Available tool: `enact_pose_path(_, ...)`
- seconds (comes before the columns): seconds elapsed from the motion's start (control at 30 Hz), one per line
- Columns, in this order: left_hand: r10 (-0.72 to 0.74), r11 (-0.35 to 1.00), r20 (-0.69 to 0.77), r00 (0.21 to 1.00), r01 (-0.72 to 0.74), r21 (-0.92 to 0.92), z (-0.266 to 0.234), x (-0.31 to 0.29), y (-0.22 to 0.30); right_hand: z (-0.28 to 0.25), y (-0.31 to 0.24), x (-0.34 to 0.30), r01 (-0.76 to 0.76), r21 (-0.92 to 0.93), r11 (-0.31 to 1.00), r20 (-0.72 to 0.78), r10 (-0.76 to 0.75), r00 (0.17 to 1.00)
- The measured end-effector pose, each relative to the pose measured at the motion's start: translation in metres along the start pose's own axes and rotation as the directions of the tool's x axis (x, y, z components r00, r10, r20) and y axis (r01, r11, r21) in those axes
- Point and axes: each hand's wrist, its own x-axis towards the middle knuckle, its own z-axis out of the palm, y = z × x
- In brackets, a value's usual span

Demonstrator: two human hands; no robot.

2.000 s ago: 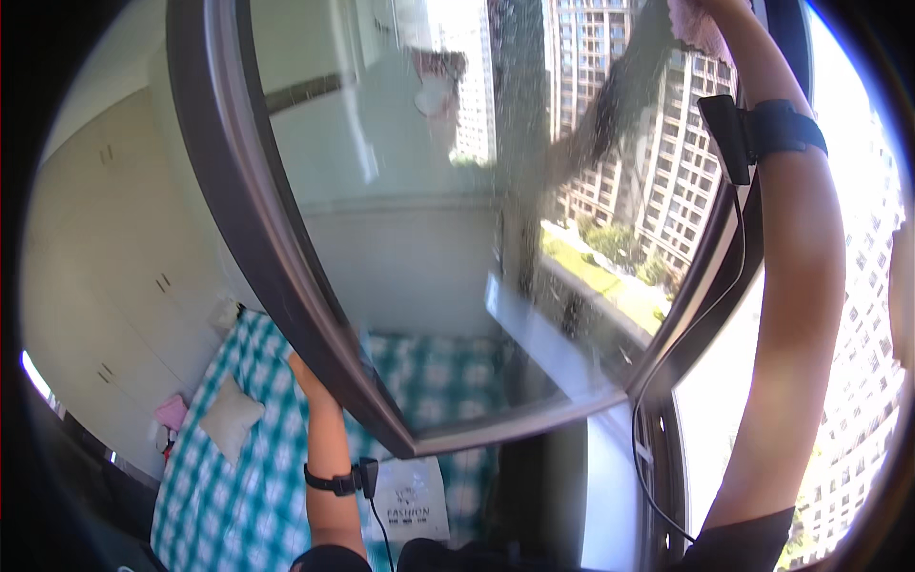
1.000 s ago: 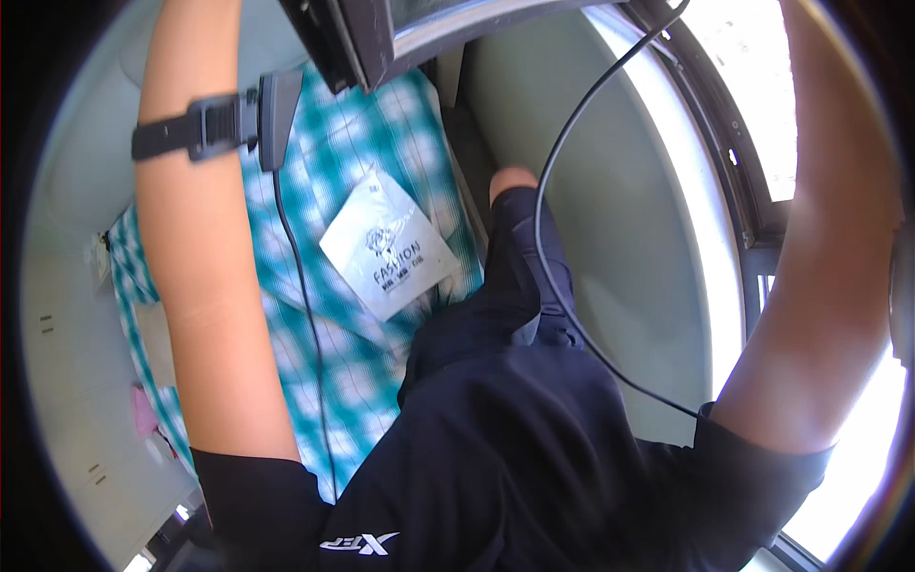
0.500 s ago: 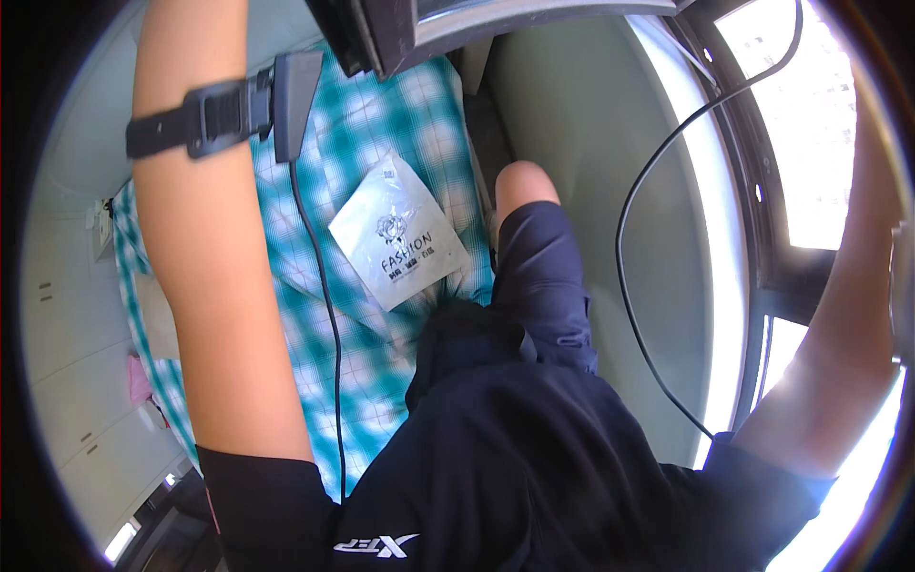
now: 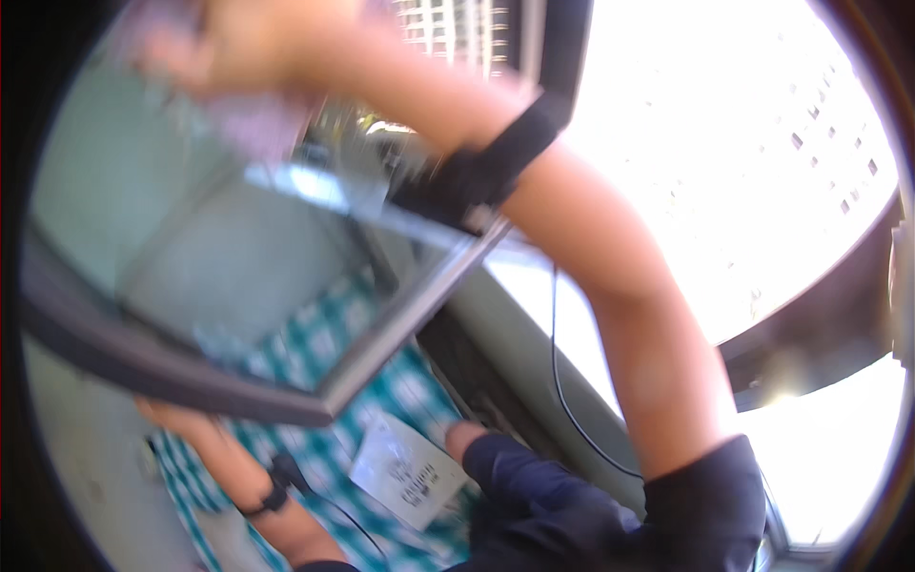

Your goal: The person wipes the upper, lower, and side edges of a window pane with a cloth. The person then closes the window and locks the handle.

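Right hand [image 4: 253, 48], blurred, clamped on a pinkish cloth [image 4: 259, 129] over the window glass [image 4: 214, 257]. Left hand [image 4: 176, 417] just by window frame [image 4: 143, 360]; cannot tell its grip.

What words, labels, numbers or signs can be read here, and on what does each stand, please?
White flat package on the checkered bedding: one larger line of dark print, blurred, wording not copied here; smaller marks below it, too blurred to read.
No other lettering can be discerned.
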Motion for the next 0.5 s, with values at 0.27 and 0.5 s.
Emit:
enact_pose_path(0.27,-0.387,0.922,-0.208,0.898,0.382,-0.063,0.007,-0.007,0.037,0.0,0.0,0.002,-0.181,0.252,0.951,0.183,0.137,0.973)
enact_pose_path(0.5,-0.648,0.755,-0.068,0.759,0.627,-0.193,0.008,-0.02,0.037,-0.032,0.03,-0.005,-0.461,0.09,0.883,0.381,0.397,0.835)
